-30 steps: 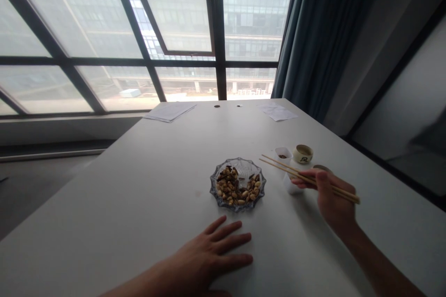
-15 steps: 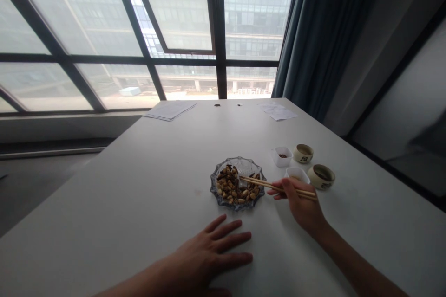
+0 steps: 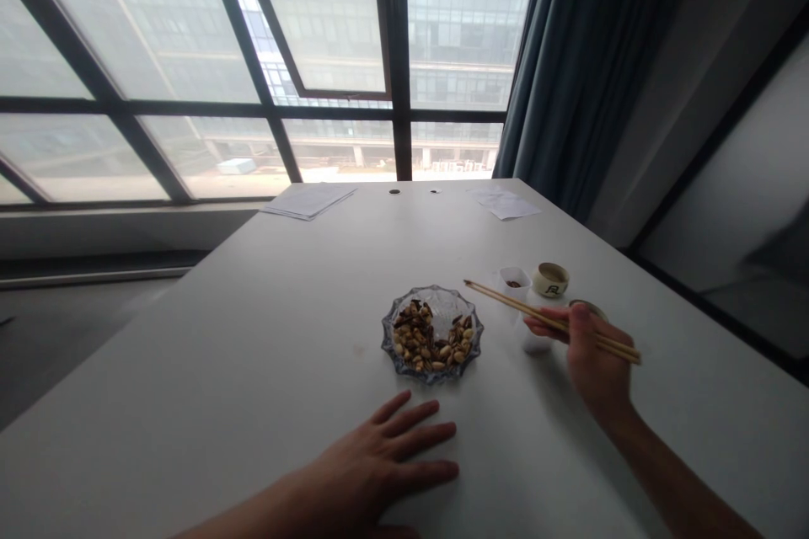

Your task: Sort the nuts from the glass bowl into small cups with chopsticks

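My right hand (image 3: 594, 358) grips a pair of wooden chopsticks (image 3: 511, 301), their tips raised beyond the right rim of a scalloped glass bowl (image 3: 388, 347). Whether the tips pinch anything small, I cannot tell. Pistachios (image 3: 414, 345) and darker, elongated pieces fill the bowl's front and sides. My left hand (image 3: 385, 459) lies flat on the table before the bowl, fingers spread, holding nothing. Behind the chopsticks is a small white square cup (image 3: 514, 291) with dark bits inside. A second white cup (image 3: 536, 344) is partly covered by my right hand and the chopsticks.
A beige ceramic cup with a dark character (image 3: 551, 290) stands right of the white cups. Another ceramic cup (image 3: 592, 308) is mostly hidden behind my right hand. Papers (image 3: 309, 202) lie at the white table's (image 3: 253, 337) far left, more sheets (image 3: 507, 203) at its far right.
My right hand has moved right with the chopsticks, lifting their tips out of the bowl. It now hides much of the nearer ceramic cup. My left hand has stayed in place.
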The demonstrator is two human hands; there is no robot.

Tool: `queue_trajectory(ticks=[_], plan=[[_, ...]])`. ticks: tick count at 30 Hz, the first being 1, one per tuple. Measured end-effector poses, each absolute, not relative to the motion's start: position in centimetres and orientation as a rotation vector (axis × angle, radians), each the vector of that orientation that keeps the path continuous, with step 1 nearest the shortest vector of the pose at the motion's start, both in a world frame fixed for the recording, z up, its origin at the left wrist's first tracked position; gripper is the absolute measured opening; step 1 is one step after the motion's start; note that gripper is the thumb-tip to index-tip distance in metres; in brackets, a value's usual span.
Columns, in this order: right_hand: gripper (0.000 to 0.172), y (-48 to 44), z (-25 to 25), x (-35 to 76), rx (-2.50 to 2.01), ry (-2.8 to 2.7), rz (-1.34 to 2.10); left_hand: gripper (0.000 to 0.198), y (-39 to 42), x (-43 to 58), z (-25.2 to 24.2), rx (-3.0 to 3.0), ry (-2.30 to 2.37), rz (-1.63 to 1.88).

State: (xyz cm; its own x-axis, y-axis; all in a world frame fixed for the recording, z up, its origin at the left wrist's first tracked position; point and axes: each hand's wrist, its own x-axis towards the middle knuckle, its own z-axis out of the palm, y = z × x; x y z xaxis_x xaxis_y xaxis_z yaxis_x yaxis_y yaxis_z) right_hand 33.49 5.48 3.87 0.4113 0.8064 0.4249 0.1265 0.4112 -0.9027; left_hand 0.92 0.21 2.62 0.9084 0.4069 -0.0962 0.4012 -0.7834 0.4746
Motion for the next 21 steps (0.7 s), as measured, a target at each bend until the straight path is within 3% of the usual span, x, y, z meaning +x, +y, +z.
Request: queue_trajectory(ticks=[5, 21], plan=[[0.053, 6.6, 4.6, 37.2, -1.152, -0.957, 0.38, 0.075, 0.3, 0.9, 2.6, 2.555, 0.579, 0.0], [0.049, 5.5, 4.6, 35.8, -1.12, -1.068, 0.461, 0.079, 0.2, 1.0, 2.9, 2.539, 0.588, -0.014]])
